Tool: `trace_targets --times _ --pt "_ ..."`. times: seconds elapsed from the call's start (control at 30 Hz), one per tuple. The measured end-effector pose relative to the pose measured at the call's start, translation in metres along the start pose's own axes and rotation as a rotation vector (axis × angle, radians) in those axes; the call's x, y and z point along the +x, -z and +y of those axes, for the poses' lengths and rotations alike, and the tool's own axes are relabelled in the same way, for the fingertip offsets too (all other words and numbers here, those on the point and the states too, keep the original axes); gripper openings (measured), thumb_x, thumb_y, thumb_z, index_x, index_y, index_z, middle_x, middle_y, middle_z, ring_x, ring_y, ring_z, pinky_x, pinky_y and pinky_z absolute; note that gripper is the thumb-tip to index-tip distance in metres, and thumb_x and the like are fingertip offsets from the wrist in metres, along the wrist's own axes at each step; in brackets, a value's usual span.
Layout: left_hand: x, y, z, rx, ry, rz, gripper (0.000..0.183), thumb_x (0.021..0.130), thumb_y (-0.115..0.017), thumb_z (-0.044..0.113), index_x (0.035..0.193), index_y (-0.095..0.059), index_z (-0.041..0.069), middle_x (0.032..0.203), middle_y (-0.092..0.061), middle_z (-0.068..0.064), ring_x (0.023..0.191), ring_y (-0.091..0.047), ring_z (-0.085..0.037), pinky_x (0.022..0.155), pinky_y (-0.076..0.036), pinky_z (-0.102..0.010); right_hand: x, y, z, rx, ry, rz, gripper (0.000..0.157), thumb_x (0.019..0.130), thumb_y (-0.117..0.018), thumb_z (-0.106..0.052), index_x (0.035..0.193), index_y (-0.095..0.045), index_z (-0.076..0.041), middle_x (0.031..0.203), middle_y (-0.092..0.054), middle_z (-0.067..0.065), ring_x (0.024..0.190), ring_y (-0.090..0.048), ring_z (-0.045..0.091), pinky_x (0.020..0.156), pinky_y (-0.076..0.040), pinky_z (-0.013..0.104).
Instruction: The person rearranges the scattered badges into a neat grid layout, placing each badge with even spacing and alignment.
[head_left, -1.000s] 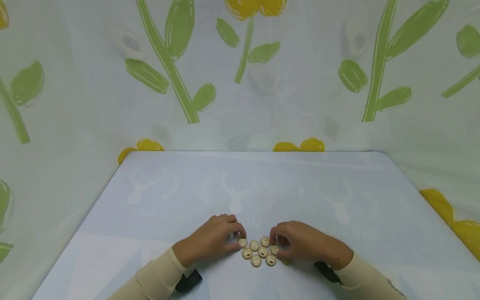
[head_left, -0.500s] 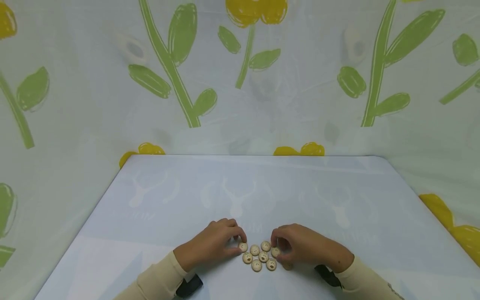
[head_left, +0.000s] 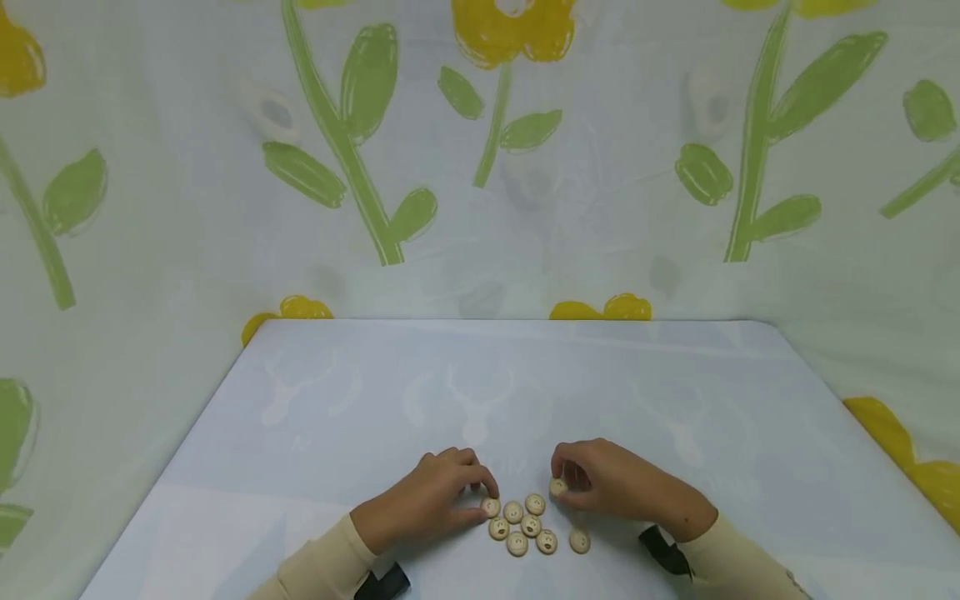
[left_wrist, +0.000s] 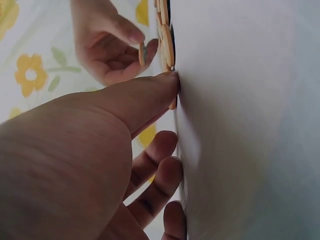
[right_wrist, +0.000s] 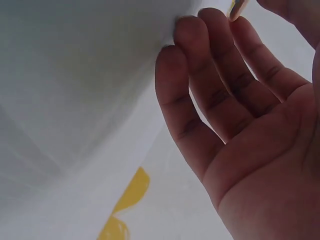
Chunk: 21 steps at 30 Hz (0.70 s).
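Note:
Several small round wooden discs with faces drawn on them lie in a cluster [head_left: 531,526] on the table. My left hand [head_left: 429,497] pinches the leftmost disc [head_left: 491,507] between thumb and index finger, down at the table top. In the left wrist view the thumb [left_wrist: 150,95] covers most of that disc. Behind the cluster, my right hand [head_left: 626,483] holds another disc [head_left: 557,487] by its edges. The left wrist view shows this disc [left_wrist: 142,53] raised off the table, edge on. Only its tip shows at the top of the right wrist view.
One disc [head_left: 580,541] lies apart, right of the cluster and in front of the right hand. The pale table [head_left: 480,375] stretches back to a cloth wall [head_left: 585,217] printed with flowers. A dark wrist strap [head_left: 382,583] sits under the left sleeve.
My right hand has lifted a disc from the right side of the cluster and shifted slightly back and right, uncovering the lone disc in front. The left hand keeps its pinch. The head view tilts slightly up.

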<state>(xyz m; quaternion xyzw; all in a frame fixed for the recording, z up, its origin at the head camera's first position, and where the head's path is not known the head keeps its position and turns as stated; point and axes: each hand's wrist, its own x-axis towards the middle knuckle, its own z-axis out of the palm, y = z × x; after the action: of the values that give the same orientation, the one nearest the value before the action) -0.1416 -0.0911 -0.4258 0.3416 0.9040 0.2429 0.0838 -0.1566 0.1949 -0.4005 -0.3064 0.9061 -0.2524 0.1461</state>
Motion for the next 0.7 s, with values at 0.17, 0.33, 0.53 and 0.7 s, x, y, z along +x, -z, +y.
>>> trace_targets --times 0.17,0.33,0.53,0.7 --pt "-0.002 -0.002 0.001 -0.009 0.006 0.004 0.016 0.088 -0.076 0.034 0.103 -0.071 0.036 0.096 -0.057 0.016 0.089 -0.048 -0.001 0.076 -0.034 -0.028 0.008 0.004 -0.001 0.001 0.007 0.025 0.016 0.088 -0.077 -0.021 0.092 -0.062 -0.023 0.074 -0.056 -0.014 0.068 -0.052 0.000 0.062 -0.047 0.021" --pt "0.000 -0.001 0.001 0.003 -0.005 0.001 0.015 0.089 -0.075 0.034 0.103 -0.071 0.035 0.095 -0.057 0.015 0.086 -0.047 0.000 0.075 -0.034 -0.027 0.018 0.006 -0.003 0.015 0.004 0.040 0.015 0.088 -0.076 -0.019 0.094 -0.062 -0.021 0.075 -0.058 -0.011 0.068 -0.053 0.002 0.062 -0.048 0.022" --pt "0.001 0.002 0.000 0.004 -0.009 0.005 0.014 0.089 -0.075 0.034 0.103 -0.071 0.035 0.092 -0.056 0.015 0.084 -0.047 0.000 0.074 -0.034 -0.027 0.030 0.007 -0.005 0.020 -0.006 0.053 0.015 0.089 -0.075 -0.018 0.095 -0.062 -0.019 0.076 -0.059 -0.009 0.069 -0.054 0.004 0.062 -0.048 0.022" --pt "0.000 0.003 -0.002 -0.008 -0.016 0.006 0.014 0.089 -0.075 0.034 0.103 -0.072 0.033 0.092 -0.057 0.013 0.085 -0.049 0.000 0.074 -0.034 -0.027 0.036 0.004 -0.006 0.021 -0.031 0.038 0.014 0.090 -0.075 -0.019 0.097 -0.062 -0.018 0.077 -0.059 -0.009 0.069 -0.054 0.005 0.063 -0.048 0.022"
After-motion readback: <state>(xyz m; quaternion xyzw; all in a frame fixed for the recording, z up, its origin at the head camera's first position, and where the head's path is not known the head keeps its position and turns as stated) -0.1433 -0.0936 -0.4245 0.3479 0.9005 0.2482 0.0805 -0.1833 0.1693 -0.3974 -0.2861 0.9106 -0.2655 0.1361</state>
